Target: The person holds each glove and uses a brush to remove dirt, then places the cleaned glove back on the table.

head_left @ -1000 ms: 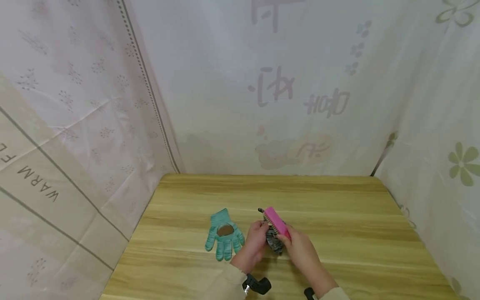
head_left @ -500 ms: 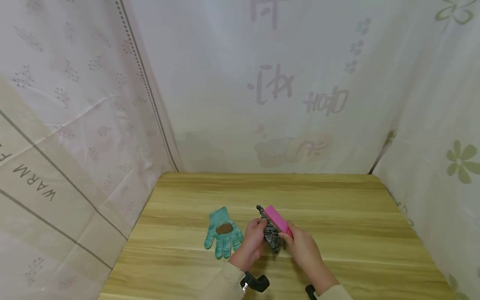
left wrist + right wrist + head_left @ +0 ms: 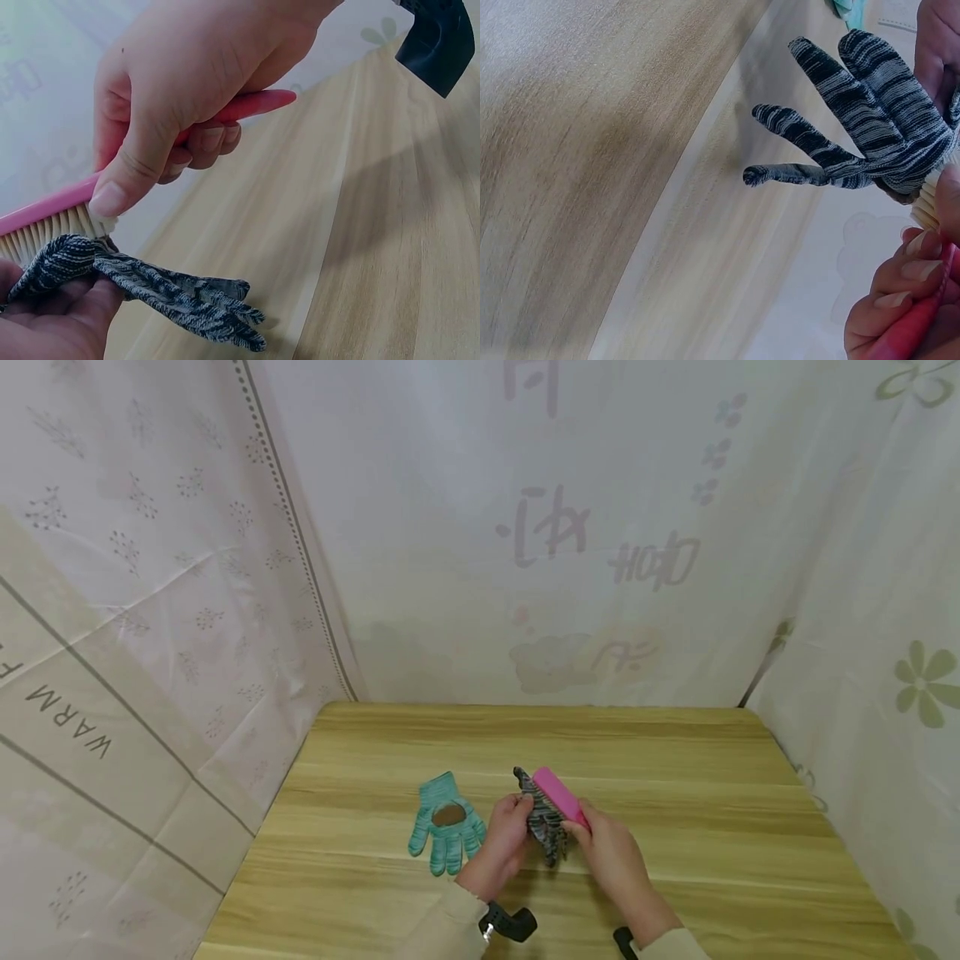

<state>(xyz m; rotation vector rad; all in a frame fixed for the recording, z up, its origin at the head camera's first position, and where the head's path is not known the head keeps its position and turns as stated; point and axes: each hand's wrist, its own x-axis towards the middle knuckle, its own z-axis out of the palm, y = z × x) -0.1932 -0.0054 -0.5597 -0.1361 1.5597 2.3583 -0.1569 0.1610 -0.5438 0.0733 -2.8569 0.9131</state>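
Observation:
A black-and-grey knitted glove [image 3: 547,823] is held up over the table by my left hand [image 3: 506,833], its thumb on top and fingers underneath. The glove's fingers [image 3: 855,105] dangle free in the right wrist view. My right hand [image 3: 611,852] grips the red handle of a pink brush [image 3: 558,795], thumb near the bristle head. Pale bristles [image 3: 56,231] face down onto the glove, close to or touching it. In the left wrist view the handle end [image 3: 266,102] sticks out behind the right hand.
A teal glove [image 3: 450,843] with a brown oval patch [image 3: 448,814] lies flat on the wooden table [image 3: 675,777], left of my left hand. Printed cloth [image 3: 450,568] hangs behind the table and on both sides. Black straps [image 3: 510,922] sit on the wrists.
Over the last second, the brush has shifted slightly right, uncovering more of the dark glove. The dark glove has turned a little in the left hand; the teal glove stays on the table.

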